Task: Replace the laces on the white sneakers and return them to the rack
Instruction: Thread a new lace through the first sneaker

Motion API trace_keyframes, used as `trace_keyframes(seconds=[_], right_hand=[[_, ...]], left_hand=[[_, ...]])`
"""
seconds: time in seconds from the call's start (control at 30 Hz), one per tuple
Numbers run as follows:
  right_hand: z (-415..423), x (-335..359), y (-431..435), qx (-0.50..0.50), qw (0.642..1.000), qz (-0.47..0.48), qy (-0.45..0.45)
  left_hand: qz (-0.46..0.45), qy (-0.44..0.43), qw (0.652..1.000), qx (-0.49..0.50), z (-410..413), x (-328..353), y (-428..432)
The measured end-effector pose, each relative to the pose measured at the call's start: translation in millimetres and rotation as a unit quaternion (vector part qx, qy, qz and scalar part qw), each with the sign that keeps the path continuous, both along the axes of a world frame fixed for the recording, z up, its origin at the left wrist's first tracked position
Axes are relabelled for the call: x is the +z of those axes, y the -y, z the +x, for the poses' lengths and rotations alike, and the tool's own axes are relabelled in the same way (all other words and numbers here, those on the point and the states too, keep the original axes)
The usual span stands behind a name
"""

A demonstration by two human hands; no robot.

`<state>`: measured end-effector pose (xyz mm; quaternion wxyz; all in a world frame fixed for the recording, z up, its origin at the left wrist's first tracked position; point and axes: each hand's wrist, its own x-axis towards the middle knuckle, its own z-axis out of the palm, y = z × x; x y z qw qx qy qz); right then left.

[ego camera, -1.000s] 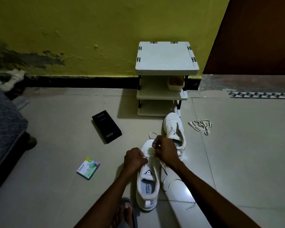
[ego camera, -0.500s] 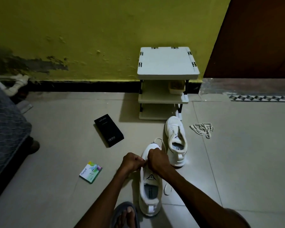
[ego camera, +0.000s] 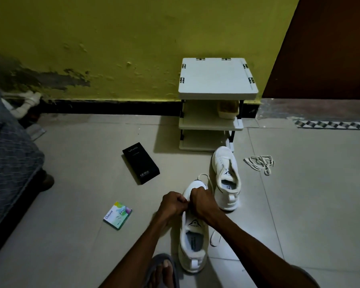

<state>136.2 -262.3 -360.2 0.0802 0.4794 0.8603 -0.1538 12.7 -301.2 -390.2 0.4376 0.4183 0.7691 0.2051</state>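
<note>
My hands have slid toeward: left hand point(ego camera: 172, 203) and right hand point(ego camera: 202, 201) pinch the limp lace point(ego camera: 205, 177) over the light near sneaker point(ego camera: 192, 231).

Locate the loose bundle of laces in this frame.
In the head view, the loose laces lie on the floor tiles at right, just right of the far sneaker and in front of the rack, untouched by either hand.
</note>
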Motion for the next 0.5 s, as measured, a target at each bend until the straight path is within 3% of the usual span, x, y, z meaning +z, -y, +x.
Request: trace_keyframes(seconds=[0.3, 0.5], right_hand=[[-13, -11, 4, -0.022, 1.000, 0.003, -0.009], [6, -18, -4, -0.093, 0.990, -0.041, -0.100]], left_hand=[[0.019, -0.047, 0.997, -0.052, 6, 7, 0], [0.036, -0.036, 0.998, -0.033, -1, 0, -1]])
